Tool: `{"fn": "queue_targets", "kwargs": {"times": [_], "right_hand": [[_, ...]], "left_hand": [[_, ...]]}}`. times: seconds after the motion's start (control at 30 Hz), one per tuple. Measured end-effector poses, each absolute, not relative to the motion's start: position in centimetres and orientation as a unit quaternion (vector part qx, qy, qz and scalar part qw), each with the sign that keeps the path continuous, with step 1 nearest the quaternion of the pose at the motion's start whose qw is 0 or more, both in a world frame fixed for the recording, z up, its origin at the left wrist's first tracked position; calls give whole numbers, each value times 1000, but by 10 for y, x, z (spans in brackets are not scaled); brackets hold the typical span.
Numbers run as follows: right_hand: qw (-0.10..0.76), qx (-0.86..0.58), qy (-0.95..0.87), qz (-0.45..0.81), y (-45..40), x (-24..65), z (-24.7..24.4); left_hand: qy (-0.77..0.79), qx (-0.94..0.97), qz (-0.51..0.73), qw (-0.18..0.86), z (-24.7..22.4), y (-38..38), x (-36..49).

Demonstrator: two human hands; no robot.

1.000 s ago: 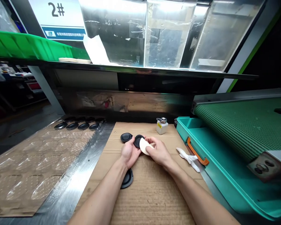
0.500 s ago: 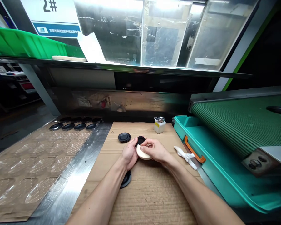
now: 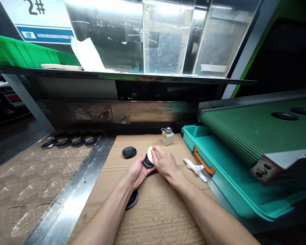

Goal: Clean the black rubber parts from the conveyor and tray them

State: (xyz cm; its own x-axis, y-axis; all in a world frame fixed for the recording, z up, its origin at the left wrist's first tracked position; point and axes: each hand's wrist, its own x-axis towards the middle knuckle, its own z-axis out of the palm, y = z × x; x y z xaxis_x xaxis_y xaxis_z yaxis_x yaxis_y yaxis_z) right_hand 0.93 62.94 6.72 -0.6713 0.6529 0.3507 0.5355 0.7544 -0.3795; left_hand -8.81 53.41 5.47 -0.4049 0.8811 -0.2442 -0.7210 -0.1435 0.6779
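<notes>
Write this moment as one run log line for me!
left hand: holds black disc | right hand: holds white pad at black disc | nearby: white bottle on cardboard

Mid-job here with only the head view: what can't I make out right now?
Head view:
- Underside of the black round part in the left hand: hidden by that hand.
- Part of the white pad: covered by the right hand.
- Part of the near black disc: behind the left forearm.
- Clear blister tray: cut off by the left edge.
- Sign's small print: too small and blurred.
</notes>
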Motion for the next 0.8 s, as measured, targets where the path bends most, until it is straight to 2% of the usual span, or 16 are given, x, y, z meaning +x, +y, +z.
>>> {"fn": "queue_targets", "kwargs": {"times": [0.33, 0.53, 0.8], "right_hand": [[192, -342, -915, 94, 609, 4, 65], [226, -369, -894, 119, 606, -2, 68], [207, -380, -895, 109, 609, 1, 69]], "left_hand": [[378, 99, 779, 490, 54, 539, -91], [361, 107, 794, 477, 52, 540, -86], [389, 93, 805, 438, 54, 540, -85]]}}
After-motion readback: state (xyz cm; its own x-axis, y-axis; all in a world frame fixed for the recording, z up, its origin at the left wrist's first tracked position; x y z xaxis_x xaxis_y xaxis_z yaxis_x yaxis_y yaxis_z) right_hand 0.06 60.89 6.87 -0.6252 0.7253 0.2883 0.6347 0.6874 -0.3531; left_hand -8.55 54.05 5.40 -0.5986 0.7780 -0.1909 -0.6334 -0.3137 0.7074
